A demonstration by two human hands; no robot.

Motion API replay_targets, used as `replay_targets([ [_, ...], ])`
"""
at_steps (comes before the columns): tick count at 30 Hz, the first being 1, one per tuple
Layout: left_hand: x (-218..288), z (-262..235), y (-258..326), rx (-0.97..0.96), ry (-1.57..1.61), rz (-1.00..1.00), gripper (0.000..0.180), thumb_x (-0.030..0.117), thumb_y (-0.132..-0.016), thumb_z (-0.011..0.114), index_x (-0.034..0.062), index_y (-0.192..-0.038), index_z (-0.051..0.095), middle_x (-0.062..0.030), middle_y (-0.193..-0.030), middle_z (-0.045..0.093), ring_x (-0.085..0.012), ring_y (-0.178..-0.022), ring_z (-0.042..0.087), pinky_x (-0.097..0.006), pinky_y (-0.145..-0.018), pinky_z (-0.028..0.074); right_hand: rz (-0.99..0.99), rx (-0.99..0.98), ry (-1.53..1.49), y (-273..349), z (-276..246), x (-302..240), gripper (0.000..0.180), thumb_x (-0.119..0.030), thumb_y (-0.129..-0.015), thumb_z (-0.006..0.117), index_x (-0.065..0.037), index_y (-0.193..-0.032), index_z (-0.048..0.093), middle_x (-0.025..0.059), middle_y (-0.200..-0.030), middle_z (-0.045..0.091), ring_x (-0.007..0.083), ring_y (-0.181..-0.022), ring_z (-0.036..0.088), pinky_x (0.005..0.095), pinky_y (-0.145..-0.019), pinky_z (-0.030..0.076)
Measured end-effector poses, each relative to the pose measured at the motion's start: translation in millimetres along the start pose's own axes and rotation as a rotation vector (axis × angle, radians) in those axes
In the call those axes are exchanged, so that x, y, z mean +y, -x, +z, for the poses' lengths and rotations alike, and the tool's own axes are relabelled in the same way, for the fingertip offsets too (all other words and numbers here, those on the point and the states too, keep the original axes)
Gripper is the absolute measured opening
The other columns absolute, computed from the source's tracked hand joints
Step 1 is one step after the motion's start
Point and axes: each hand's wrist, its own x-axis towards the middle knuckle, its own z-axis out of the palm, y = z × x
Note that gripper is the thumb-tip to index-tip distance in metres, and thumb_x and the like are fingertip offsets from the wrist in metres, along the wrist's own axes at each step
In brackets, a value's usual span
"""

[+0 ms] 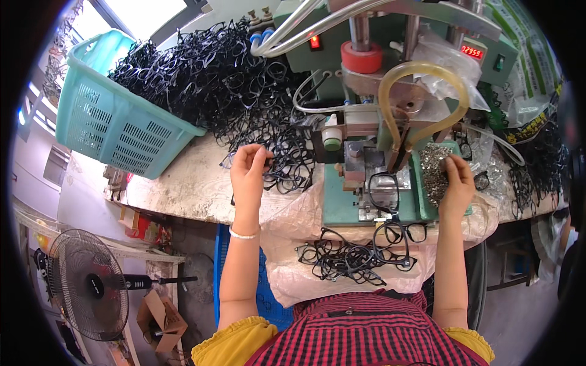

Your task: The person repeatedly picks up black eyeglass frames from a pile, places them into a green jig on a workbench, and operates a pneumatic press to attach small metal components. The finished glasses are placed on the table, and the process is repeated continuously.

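My left hand (249, 171) is raised with its fingers curled together at the near edge of a heap of black eyeglass frames (281, 146). Whatever is between those fingertips is too small to tell. Over a green tray of small metal pieces (433, 174), my right hand (459, 186) pinches at the right side, its fingertips hidden in part. Between the hands stands a green-based press machine (366, 161). One black eyeglass frame (398, 198) rests at the front of the machine, neither hand touching it. A smaller pile of black frames (342, 256) lies on cloth in front of me.
A turquoise basket (122, 116) stands tilted at the left, with a large mound of frames (207, 67) beside it. A yellowish hose (455, 79) loops over the machine. Plastic bags (525, 91) sit at the right. A fan (88, 283) stands at lower left, a blue crate (274, 311) below the table.
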Motion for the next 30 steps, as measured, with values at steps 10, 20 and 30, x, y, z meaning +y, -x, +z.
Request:
replay_targets([
  [10,-64,55,-27,0.091,-1.136,0.133,0.037,0.037,-0.086,0.067,0.0024,-0.074,0.072,-0.0174,-0.084,0.067,-0.0354,-0.083,0.065,-0.045,-0.072,0.051,-0.149,-0.011,0.482,26,-39,-29,0.013,-0.005,-0.088,0.071,-0.001,-0.100,0.073,0.0030,-0.090,0.070,0.0097,-0.084,0.062,0.0228,-0.078,0.048],
  [20,-69,39,0,0.052,-0.220,0.194,0.034,0.030,-0.107,0.047,0.0049,-0.084,0.055,-0.0004,-0.073,0.052,-0.0080,-0.060,0.044,-0.024,-0.051,0.037,-0.346,-0.410,0.289,40,45,-94,0.018,-0.002,-0.079,0.072,0.000,-0.098,0.071,0.0092,-0.095,0.071,0.0202,-0.089,0.067,0.0312,-0.083,0.051],
  [30,73,63,51,-0.126,0.629,0.469,0.017,0.018,-0.105,0.051,0.0047,-0.115,0.055,-0.0156,-0.105,0.066,-0.0263,-0.089,0.066,-0.035,-0.074,0.056,-0.053,-0.419,-0.083,49,68,-87,0.045,-0.001,-0.082,0.072,0.001,-0.123,0.054,0.0047,-0.094,0.067,0.0094,-0.092,0.062,0.0255,-0.090,0.047],
])
